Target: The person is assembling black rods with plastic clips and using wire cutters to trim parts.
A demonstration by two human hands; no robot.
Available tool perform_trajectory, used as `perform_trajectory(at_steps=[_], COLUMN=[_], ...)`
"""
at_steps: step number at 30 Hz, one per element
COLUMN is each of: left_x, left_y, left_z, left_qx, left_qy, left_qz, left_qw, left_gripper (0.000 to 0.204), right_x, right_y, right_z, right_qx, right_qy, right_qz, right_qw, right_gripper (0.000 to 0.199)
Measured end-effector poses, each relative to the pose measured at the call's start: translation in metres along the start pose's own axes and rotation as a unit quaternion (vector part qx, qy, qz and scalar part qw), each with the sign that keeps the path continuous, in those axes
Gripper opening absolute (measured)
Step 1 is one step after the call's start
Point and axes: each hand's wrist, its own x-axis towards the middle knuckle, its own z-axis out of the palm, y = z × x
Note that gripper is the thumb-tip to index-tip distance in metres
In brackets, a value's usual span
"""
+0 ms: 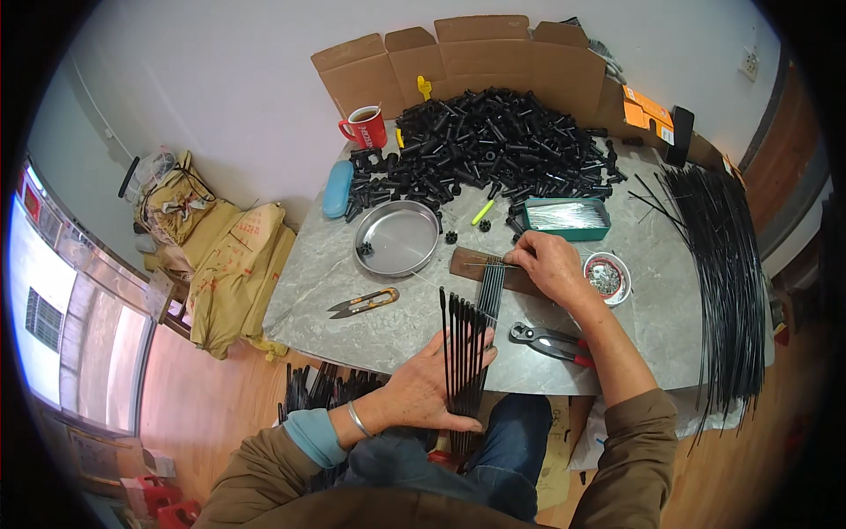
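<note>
My left hand (419, 379) is closed around a bundle of thin black rods (460, 353) near the table's front edge, its thumb lying across their lower part. The rods' tips fan out upward. Thin grey rods (493, 286) run from beside this bundle up onto a brown wooden board (471, 264). At their far ends my right hand (548, 264) pinches what looks like a thin wire lying crosswise over them. Its fingertips partly hide the contact. A green box (568, 218) of thin silvery wires stands just beyond the right hand, and a white cup (608, 279) of small metal bits to its right.
Red-handled pliers (551, 342), thread snips (364, 303) and a round metal tray (397, 238) lie around the hands. A heap of black plastic parts (493, 141) fills the back, near a red mug (364, 128). Long black rods (723, 282) hang over the right edge.
</note>
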Motion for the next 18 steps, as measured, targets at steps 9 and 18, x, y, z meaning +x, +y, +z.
perform_trajectory(at_steps=[9,18], left_x=[-0.001,-0.001], left_y=[-0.001,0.000], left_z=[0.002,0.001], left_qx=[-0.024,-0.018], left_qy=[0.002,0.000], left_qz=[-0.002,0.000], left_qw=[1.000,1.000], left_gripper=[0.096,0.096], right_x=[-0.002,0.011], right_y=[0.003,0.010], right_z=[0.001,0.012], right_qx=[0.010,0.181], right_qy=[-0.010,-0.010], right_qz=[-0.084,-0.068], right_qw=[0.996,0.981], right_gripper=[0.010,0.019])
